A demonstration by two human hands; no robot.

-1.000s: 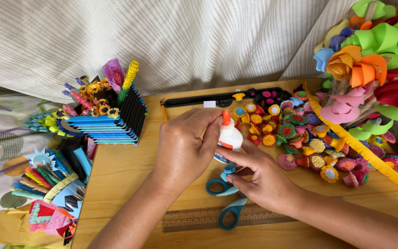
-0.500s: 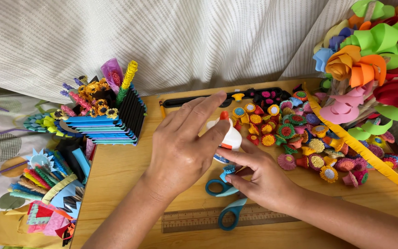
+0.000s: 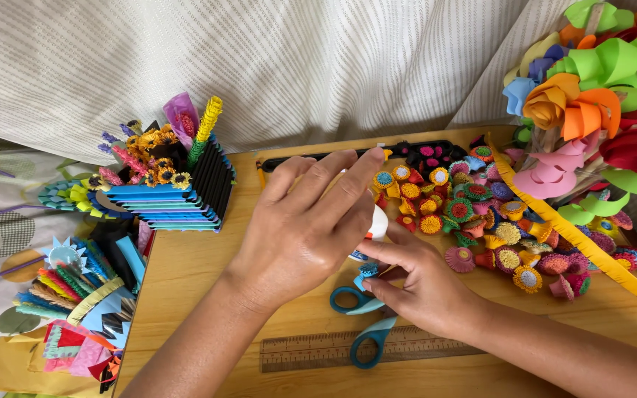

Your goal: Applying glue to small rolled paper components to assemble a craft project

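Observation:
My left hand covers a small white glue bottle over a wooden board, fingers stretched across its top; the cap is hidden. My right hand pinches a small blue quilled paper piece just below the bottle's base. Blue-handled scissors lie under both hands, with a wooden ruler in front of them.
A heap of small colourful quilled paper flowers lies right of the hands, a yellow paper strip across it. Large paper flowers stand at the right. A blue paper holder with flowers and paper crafts sit left.
My left hand has slid over the glue bottle, from gripping its side to covering its top with stretched fingers. The orange cap is no longer visible. My right hand stays put.

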